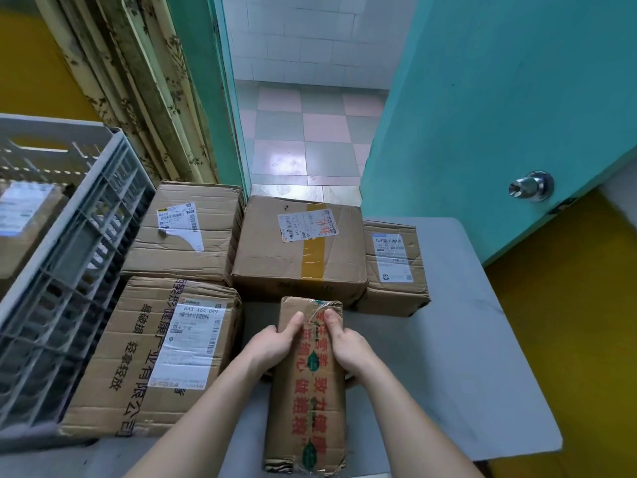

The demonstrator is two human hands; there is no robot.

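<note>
A long narrow cardboard box (306,401) with red and green printing and clear tape lies lengthwise on the grey table (465,357), right in front of me. My left hand (275,343) grips its left side, thumb on top near the far end. My right hand (344,343) grips its right side the same way, thumb on the taped top. The fingers of both hands are hidden under the box's sides.
Several taped cardboard parcels crowd the table's far and left part: a large one with black print (155,357), one behind it (186,232), a middle one with yellow tape (300,246), a small one (393,267). A grey plastic crate (69,263) stands left. A teal door (499,115) with a metal knob (531,186) stands open on the right.
</note>
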